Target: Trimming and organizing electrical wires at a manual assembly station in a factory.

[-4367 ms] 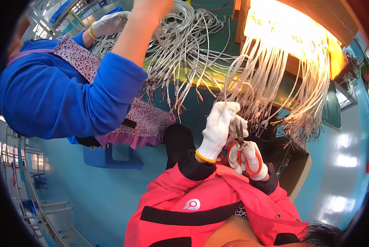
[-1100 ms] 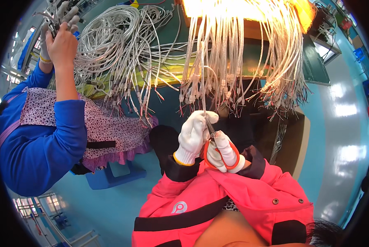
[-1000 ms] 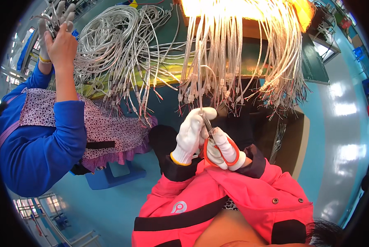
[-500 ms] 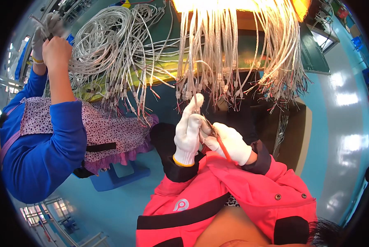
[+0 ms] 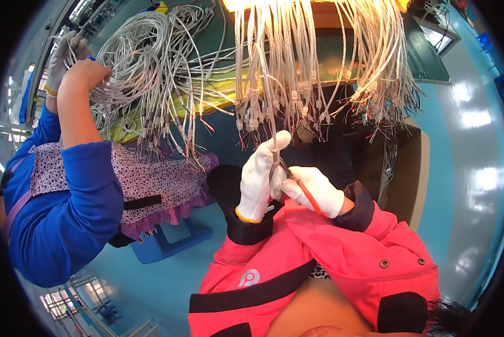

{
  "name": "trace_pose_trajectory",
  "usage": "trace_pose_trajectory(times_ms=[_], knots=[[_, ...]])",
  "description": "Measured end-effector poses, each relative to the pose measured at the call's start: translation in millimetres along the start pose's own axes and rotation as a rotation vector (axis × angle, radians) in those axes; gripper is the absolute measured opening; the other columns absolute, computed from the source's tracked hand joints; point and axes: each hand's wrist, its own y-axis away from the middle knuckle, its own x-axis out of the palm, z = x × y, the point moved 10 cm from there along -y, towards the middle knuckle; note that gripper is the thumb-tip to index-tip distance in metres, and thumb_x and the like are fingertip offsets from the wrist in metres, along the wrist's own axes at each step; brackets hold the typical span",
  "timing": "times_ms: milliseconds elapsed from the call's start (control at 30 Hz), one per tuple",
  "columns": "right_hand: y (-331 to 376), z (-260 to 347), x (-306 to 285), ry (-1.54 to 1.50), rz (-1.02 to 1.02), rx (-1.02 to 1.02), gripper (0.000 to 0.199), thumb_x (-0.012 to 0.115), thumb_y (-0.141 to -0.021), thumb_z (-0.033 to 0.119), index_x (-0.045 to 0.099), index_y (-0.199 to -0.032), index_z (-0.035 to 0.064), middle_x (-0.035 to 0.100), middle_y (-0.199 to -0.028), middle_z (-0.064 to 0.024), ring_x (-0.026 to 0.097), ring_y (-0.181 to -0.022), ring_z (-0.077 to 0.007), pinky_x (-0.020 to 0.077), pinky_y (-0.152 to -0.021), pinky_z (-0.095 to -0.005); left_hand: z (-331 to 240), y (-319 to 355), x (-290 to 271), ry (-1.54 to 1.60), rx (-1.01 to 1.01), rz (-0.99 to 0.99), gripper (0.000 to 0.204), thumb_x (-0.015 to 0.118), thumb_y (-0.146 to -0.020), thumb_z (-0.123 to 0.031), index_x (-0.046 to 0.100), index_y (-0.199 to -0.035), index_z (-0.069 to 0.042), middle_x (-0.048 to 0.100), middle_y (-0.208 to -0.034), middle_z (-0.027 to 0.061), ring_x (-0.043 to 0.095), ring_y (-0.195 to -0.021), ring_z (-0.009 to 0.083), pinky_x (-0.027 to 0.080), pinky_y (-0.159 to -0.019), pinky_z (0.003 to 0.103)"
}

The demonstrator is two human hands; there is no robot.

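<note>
My left hand [image 5: 256,182], in a white knit glove, is closed around the lower end of a clear-jacketed cable [image 5: 273,121]. The cable runs down to it from the hanging bundle above. My right hand [image 5: 324,194], gloved too, grips a pair of red-handled cutters [image 5: 307,195]. Their dark metal jaws point up and left, reaching the fingers of my left hand at the cable's end. Those fingers hide the cable's tip, so whether the jaws touch it cannot be made out.
Many cables [image 5: 375,73] hang over the bench edge under a bright lamp, with white connectors and bare wire ends. Coiled cables [image 5: 136,56] lie at the left. Beside me a co-worker in blue sleeves [image 5: 89,191] handles cables. A cardboard box [image 5: 423,174] stands below the bench, right.
The view has shifted slightly. My hands stay together at the cable's end, the cutters sitting a little lower. At the left, the co-worker's bare hand has moved right, away from the gloved one.
</note>
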Motion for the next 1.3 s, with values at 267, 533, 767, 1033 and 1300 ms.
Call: trace_pose_trajectory(times_ms=[267, 533, 767, 1033, 1300], knots=[[0, 14, -5, 0.201, 0.034, 0.061, 0.04, 0.059, -0.078, 0.046, 0.064, -0.075, 0.0065, 0.061, -0.072, -0.0109, 0.06, -0.069, -0.0259, 0.0468, -0.066, -0.0332, 16, 2, -24, 0.154, 0.076, -0.227, 0.054, 0.042, -0.095, -0.035, 0.033, -0.134, 0.002, 0.058, -0.105, 0.0082, 0.04, -0.042, 0.0029, 0.033, -0.036, 0.019], [13, -11, 2, -0.414, 0.007, 0.168, 0.028, 0.065, -0.082, 0.026, 0.064, -0.073, -0.0005, 0.062, -0.063, -0.0049, 0.055, -0.058, -0.0076, 0.0443, -0.053, -0.0255, 29, 13, 32, 0.967, -0.271, 0.233, 0.048, 0.035, -0.097, -0.038, 0.031, -0.138, -0.014, 0.031, -0.042, -0.0044, 0.031, -0.033, 0.0097, 0.029, -0.033, 0.025], [9, -10, -4, -0.23, -0.027, 0.138, 0.03, 0.068, -0.08, 0.02, 0.055, -0.062, -0.0006, 0.05, -0.055, 0.0003, 0.045, -0.053, -0.0054, 0.0403, -0.049, -0.0247, -12, 13, -13, -0.503, 0.216, -0.182, 0.056, 0.065, -0.083, -0.028, 0.043, -0.123, 0.003, 0.056, -0.107, 0.0055, 0.055, -0.071, 0.0107, 0.048, -0.068, 0.025], [1, -18, -7, 0.017, -0.054, -0.029, 0.028, 0.067, -0.077, 0.017, 0.055, -0.06, -0.0011, 0.052, -0.051, -0.0057, 0.047, -0.047, -0.0063, 0.0399, -0.044, -0.0269, -46, 32, 6, -1.243, 0.419, -0.311, 0.023, 0.056, -0.086, -0.023, 0.059, -0.097, -0.003, 0.064, -0.082, 0.0124, 0.064, -0.068, 0.0254, 0.051, -0.06, 0.031], [11, -30, -2, -0.329, 0.032, 0.134, 0.022, 0.064, -0.078, 0.008, 0.053, -0.06, 0.0007, 0.047, -0.054, 0.0047, 0.039, -0.05, -0.0027, 0.0299, -0.042, -0.0213, -31, 30, 1, -1.045, 0.397, -0.311, 0.024, 0.051, -0.09, -0.023, 0.058, -0.099, -0.002, 0.064, -0.073, 0.0107, 0.063, -0.061, 0.0218, 0.049, -0.054, 0.03]])
